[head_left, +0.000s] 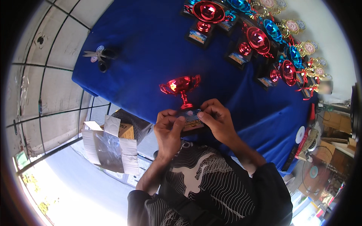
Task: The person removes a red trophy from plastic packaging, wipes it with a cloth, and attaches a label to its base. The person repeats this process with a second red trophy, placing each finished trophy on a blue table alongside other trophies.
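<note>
A shiny red trophy cup (183, 86) with two handles stands on a dark base at the near edge of the blue-covered table. On the front of that base is a printed label (191, 121). My left hand (168, 130) grips the base's left side, its thumb pressed on the label's left edge. From the right, my right hand (217, 117) pinches the label's upper right corner against the base. Both hands are closed, and the fingertips behind the base are hidden.
Rows of red trophies (258, 40), blue trophies (272, 30) and gold medal trophies (292, 26) fill the table's far right. Scissors (94, 55) lie at the left on the blue cloth (147, 49). An open carton (109, 147) stands below the table's left edge.
</note>
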{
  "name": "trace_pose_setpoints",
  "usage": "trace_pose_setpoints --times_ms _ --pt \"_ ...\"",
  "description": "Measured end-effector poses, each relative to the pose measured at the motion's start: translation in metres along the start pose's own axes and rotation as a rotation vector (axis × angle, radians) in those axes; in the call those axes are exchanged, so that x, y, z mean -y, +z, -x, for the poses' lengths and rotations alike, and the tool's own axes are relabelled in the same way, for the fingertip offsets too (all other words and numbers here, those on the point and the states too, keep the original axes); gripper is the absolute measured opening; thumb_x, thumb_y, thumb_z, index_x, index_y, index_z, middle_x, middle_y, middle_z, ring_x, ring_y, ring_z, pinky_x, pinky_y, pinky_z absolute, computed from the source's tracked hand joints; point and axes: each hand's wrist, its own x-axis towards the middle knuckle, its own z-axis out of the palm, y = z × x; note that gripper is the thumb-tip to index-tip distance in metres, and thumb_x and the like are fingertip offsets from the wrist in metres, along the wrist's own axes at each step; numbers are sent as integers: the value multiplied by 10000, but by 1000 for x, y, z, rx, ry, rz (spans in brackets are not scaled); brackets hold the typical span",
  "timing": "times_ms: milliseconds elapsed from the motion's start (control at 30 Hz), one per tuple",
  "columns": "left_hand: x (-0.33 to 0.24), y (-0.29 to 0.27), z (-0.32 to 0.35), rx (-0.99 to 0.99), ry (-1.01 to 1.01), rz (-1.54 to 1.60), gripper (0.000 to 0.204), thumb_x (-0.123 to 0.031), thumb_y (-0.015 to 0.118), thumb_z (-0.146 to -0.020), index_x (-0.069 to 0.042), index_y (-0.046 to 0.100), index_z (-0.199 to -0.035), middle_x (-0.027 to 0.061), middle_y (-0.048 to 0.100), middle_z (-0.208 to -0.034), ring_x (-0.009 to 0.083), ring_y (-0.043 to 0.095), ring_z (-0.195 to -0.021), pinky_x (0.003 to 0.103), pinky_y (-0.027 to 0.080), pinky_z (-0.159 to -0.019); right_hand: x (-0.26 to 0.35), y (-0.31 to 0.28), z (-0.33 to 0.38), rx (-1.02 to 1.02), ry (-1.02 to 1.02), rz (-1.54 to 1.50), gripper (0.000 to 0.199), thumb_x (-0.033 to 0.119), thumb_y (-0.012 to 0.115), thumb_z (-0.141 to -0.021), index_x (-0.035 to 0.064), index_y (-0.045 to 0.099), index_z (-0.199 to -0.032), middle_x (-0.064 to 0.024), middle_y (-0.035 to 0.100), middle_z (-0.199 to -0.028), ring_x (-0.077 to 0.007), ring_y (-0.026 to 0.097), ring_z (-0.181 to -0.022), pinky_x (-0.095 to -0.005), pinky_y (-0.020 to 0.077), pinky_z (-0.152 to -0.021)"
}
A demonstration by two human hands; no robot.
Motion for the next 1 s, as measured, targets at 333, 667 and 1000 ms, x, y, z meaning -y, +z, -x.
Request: trace_pose_setpoints --times_ms 333,667,1000 --pt "-2 -2 -1 24 18 -48 240 -130 760 -913 29 685 -749 74 608 -1055 132 535 -950 286 417 -811 3 2 -7 19 -10 55 204 79 724 -929 -12 642 -765 -62 577 -1074 -62 554 -823 -230 447 -692" --pt "-3 1 0 -17 6 -106 215 -126 787 -859 49 722 -752 130 648 -1015 216 625 -922 337 488 -812 3 1 -10 1 -10 74 220 26 705 -918 -8 624 -717 -69 574 -1065 -80 563 -858 -256 450 -728" --pt "-11 2 -3 -29 -82 -68 194 -83 788 -848 46 710 -726 117 651 -1004 191 617 -914 320 480 -809 8 6 -6 -53 24 20 228 32 710 -919 -8 632 -708 -64 573 -1055 -75 561 -835 -239 446 -727"
